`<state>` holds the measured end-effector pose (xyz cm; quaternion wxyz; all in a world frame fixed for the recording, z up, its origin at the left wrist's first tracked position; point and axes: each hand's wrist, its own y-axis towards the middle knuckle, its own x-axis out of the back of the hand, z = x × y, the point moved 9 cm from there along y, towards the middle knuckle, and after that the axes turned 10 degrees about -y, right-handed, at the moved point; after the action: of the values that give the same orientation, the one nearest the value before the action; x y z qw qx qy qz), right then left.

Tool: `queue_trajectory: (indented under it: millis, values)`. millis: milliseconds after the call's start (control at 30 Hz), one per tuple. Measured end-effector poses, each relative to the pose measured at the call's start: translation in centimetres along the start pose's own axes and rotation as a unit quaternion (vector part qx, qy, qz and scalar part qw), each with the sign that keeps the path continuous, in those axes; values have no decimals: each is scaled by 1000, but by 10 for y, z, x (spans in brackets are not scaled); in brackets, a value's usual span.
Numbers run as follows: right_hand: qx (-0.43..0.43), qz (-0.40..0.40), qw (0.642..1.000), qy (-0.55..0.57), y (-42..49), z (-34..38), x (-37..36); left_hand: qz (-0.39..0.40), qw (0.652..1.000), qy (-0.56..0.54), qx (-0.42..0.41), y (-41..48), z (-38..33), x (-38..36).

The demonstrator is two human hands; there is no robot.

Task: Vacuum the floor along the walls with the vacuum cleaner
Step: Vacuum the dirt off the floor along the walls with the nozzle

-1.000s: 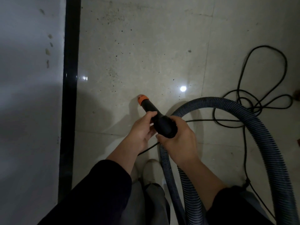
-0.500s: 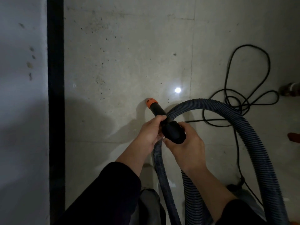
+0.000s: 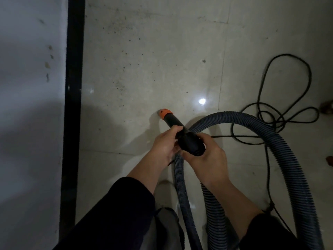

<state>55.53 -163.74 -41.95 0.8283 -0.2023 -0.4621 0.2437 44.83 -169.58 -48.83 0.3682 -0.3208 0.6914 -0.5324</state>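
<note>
Head view, left hand (image 3: 164,144): fingers curl round the narrow black part of the nozzle tube (image 3: 173,122), just behind its orange tip (image 3: 165,113).
Right hand (image 3: 209,160): wraps the thicker rear end of the same tube, close beside the left hand.
Nozzle tube: tilted, tip pointing away from both hands; I cannot tell whether the tip touches the floor.
Handling: it looks like rigid, smooth, light plastic; the two-hand hold on the black body suits steering, and the tip should stay free.
Hose (image 3: 270,134): ribbed and bendy, it arcs out to the right of the right hand and runs back down past the legs; it will likely drag and spring against each sweep.
Cord (image 3: 310,76): black loose loops beyond the hose, right of the right hand; probably a snag risk.
Floor (image 3: 144,60): pale tiles with dark specks ahead of the hands.
Skirting (image 3: 73,87) and wall (image 3: 27,105): left of the left hand, well apart from the tip.
</note>
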Motion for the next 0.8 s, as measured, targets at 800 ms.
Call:
queue_trajectory:
  millis: [800]
  values:
    - [91,87,991,-53,5,63,-59,-36,994,-103,-22,-5,-29,85]
